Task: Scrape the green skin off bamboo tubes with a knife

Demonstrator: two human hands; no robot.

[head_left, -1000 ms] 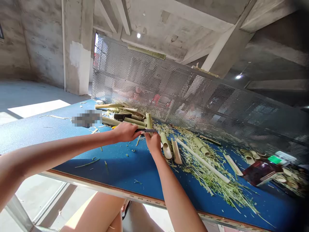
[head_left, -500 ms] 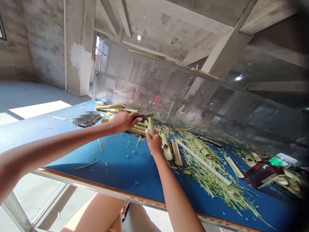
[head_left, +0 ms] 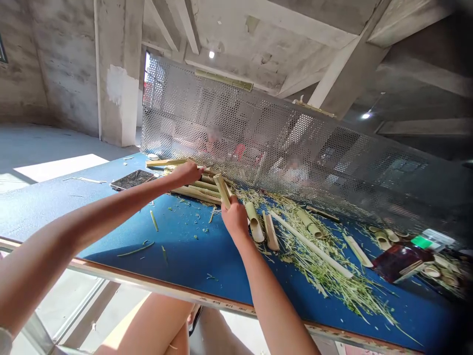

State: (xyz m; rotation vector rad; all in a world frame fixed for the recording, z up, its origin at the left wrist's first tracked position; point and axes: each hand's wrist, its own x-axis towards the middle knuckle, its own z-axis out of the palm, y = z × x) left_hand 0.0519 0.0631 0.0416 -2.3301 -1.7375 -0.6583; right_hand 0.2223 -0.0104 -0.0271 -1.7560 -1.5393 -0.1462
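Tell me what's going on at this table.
A person at a blue-topped table grips a short bamboo section in the right hand. The left hand is above a stack of bamboo lengths. Green shavings litter the table, and two people show behind a perforated metal screen.

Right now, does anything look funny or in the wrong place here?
Yes: a bamboo strip sits on top of the perforated metal screen, above the blue table. Odd, because most bamboo pieces lie on the table.

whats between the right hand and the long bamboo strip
Head view: a cut bamboo tube and split bamboo piece separate the right hand from the long strip.
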